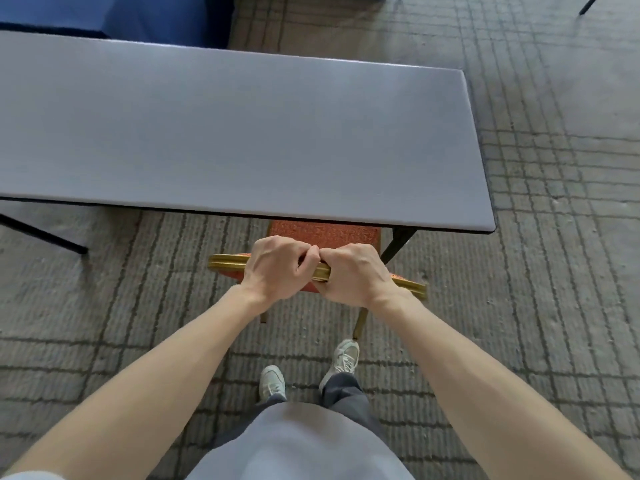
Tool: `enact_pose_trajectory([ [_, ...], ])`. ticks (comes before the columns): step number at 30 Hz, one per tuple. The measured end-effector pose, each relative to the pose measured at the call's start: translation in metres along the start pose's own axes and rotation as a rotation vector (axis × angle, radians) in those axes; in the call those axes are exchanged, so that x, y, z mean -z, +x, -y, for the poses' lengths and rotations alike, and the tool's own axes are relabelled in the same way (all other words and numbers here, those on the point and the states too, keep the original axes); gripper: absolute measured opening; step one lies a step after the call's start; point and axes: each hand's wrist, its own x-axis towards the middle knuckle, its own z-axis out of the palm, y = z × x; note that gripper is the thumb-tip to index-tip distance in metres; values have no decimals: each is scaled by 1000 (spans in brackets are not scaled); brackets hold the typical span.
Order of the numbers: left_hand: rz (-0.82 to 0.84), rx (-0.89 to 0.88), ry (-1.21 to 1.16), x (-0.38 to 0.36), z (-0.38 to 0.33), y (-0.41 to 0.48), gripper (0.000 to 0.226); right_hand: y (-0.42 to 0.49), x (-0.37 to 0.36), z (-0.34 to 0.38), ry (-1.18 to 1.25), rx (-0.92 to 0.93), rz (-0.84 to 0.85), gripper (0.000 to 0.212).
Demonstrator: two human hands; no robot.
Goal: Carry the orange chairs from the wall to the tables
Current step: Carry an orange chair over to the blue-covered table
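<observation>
floor: grey grid carpet [554, 168] | table [242, 133] grey, long axis L-R | orange chair [323, 233] seat under table edge, backrest toward person | L hand [277, 268] + R hand [353, 277] both curled round gold backrest top, touching

Grey grid-patterned carpet [554, 237] spreads to either side of the left hand [277, 268] and right hand [353, 275]. Just beyond them stands a long grey folding table [242, 133]; farther off, leftward, hangs blue cloth [156, 19].
</observation>
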Motion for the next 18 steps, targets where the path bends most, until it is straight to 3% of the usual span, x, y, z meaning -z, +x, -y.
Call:
enact_pose_trajectory([
  [6, -36, -22, 13, -1, 4, 9, 44, 11, 10, -5, 31, 53, 132, 24],
  [18, -101, -106, 6, 3, 9, 33, 44, 22, 18, -7, -12, -31, -126, 20],
])
